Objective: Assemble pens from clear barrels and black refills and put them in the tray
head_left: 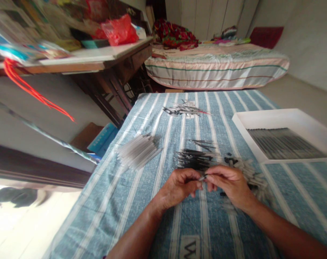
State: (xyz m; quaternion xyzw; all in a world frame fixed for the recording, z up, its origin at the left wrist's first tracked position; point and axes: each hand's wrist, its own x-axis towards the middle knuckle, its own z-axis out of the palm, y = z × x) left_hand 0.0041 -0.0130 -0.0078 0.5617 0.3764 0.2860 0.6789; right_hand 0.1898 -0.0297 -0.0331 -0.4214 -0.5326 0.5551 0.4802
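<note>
My left hand [179, 185] and my right hand [232, 181] meet above the table, fingertips pinched together. Between them is a small pen part [203, 177], greyish with a dark end, mostly hidden by the fingers. Just beyond the hands lies a pile of thin black pen refills [194, 159]. Beside my right hand is a heap of short whitish pen pieces [251, 172] with a few black bits. To the left rests a bundle of pale translucent tubes [139, 151], like pen barrels.
A white box [271, 118] at the right holds a row of dark-cored pens [284, 144]. Loose refills [185, 109] lie farther back on the striped blue cloth [152, 223]. A cluttered desk [98, 59] stands at the left; a bed [214, 68] is behind.
</note>
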